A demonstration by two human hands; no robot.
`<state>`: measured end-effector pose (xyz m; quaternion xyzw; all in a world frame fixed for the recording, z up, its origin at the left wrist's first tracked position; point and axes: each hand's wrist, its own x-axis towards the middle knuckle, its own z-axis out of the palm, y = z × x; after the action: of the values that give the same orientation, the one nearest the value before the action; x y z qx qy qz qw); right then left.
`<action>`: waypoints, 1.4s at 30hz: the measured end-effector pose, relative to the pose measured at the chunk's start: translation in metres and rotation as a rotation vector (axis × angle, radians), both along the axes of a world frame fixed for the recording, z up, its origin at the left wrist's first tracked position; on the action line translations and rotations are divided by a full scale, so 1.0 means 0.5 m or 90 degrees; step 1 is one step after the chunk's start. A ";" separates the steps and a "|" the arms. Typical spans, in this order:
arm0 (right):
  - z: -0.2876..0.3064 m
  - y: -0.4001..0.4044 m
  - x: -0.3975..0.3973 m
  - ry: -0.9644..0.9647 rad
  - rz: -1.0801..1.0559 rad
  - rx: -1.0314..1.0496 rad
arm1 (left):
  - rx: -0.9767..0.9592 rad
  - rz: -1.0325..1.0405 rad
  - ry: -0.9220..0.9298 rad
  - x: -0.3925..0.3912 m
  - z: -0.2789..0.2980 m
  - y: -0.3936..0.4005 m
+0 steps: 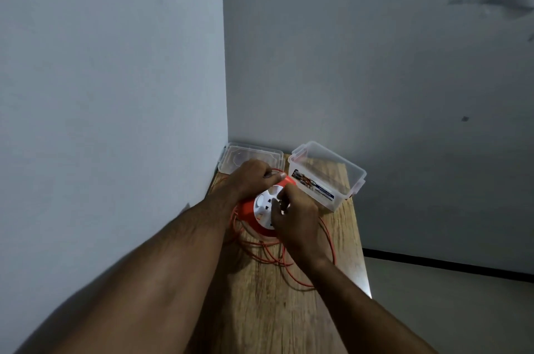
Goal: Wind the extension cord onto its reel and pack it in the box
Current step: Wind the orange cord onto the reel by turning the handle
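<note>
An orange reel (pixel 248 209) with a white socket face stands tilted on the wooden table (pixel 274 310). My left hand (pixel 252 177) grips its top rim, with a strand of the orange cord under the fingers. My right hand (pixel 291 218) is closed over the white face, fingers pinched near its middle. Loose loops of thin orange cord (pixel 268 255) lie on the table in front of and beside the reel. A clear plastic box (pixel 344 168) stands open at the back right of the table.
The box's clear lid (pixel 245 155) lies flat in the back left corner. Grey walls close in on the left and behind. The table's right edge drops to a pale floor (pixel 448 310).
</note>
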<state>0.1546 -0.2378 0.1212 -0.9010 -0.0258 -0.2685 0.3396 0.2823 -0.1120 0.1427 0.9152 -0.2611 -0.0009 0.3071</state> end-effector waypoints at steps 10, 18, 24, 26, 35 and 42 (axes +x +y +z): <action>0.014 -0.065 0.019 0.032 0.284 -0.667 | 0.021 -0.029 0.034 -0.003 0.007 -0.002; 0.002 -0.052 0.026 0.015 0.212 -0.587 | 0.038 -0.022 0.004 -0.005 0.015 -0.003; -0.006 -0.032 0.027 0.125 0.102 -0.312 | -0.008 -0.008 0.004 -0.012 0.015 -0.004; -0.010 -0.018 0.017 0.156 0.037 -0.134 | -0.025 0.005 0.004 -0.013 0.016 -0.006; -0.007 0.056 0.031 0.323 -0.279 0.650 | 0.010 0.002 -0.010 -0.018 0.009 -0.019; 0.015 0.060 0.039 0.354 -0.300 0.984 | 0.021 -0.017 -0.023 -0.016 0.006 -0.016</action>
<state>0.1739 -0.2076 0.1286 -0.4314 0.4371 -0.0434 0.7880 0.2741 -0.1202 0.1457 0.9164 -0.2784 0.0072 0.2876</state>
